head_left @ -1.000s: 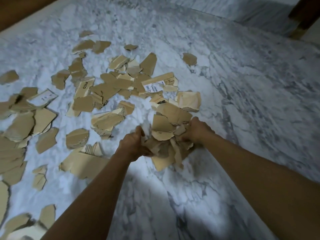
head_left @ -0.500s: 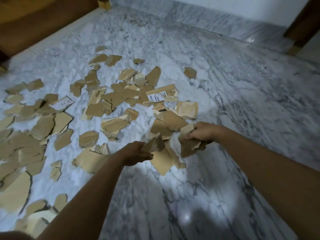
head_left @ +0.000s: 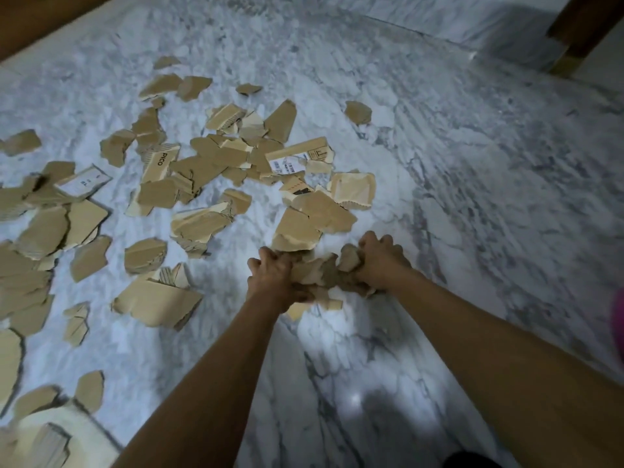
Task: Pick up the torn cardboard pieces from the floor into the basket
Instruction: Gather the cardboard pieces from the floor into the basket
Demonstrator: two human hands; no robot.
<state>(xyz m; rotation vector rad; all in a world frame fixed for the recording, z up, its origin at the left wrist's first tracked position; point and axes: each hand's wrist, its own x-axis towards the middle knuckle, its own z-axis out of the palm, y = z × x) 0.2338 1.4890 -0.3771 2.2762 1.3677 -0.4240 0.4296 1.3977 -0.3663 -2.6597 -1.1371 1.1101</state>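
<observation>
Torn brown cardboard pieces [head_left: 202, 167] lie scattered over the white marble floor [head_left: 456, 204], mostly left and centre. My left hand [head_left: 271, 276] and my right hand [head_left: 380, 261] squeeze a crumpled bunch of cardboard pieces [head_left: 320, 275] between them, fingers curled round it, just above the floor. A larger piece [head_left: 297, 228] lies right beyond the bunch. One piece reads "PICO" [head_left: 160, 163]; another carries a white label [head_left: 290, 162]. No basket is in view.
A brown wooden edge [head_left: 40, 21] runs along the top left. A dark wooden post [head_left: 580, 32] stands at the top right by the marble skirting. Something pink [head_left: 618, 319] shows at the right edge. Bare marble lies to the right of my hands.
My hands had drawn apart half a second ago, each with some pieces; now they are pressed together again on one tight bunch. The view has tilted down slightly.
</observation>
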